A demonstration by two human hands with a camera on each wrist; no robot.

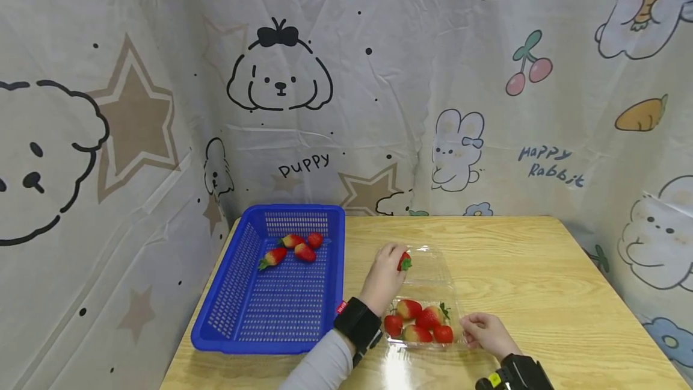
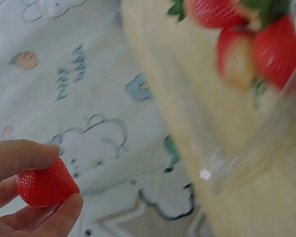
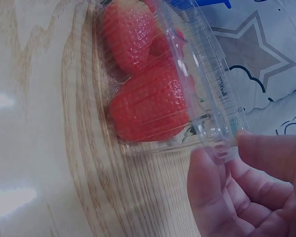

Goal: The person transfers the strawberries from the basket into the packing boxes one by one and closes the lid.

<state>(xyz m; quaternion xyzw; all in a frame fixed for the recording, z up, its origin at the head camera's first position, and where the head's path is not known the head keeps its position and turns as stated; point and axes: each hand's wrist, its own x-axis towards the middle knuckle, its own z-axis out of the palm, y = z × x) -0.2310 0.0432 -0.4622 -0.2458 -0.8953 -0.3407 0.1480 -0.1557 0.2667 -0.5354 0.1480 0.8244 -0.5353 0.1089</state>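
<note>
My left hand [image 1: 385,275] pinches a red strawberry [image 2: 47,185] between thumb and fingers, held above the raised lid of a clear plastic box [image 1: 457,333]. Green leaves of that strawberry show in the head view, while the left wrist view shows its red tip. Several strawberries [image 1: 430,318] lie in the box's lower half. At the box's right front corner, my right hand [image 1: 489,333] pinches the clear rim between thumb and fingers, seen closely in the right wrist view.
To the left stands a blue perforated basket [image 1: 292,342] with several strawberries [image 1: 305,252] toward its back. Both containers rest on a wooden table [image 1: 514,269]. A printed cloth [image 1: 379,107] hangs behind the table and along its sides.
</note>
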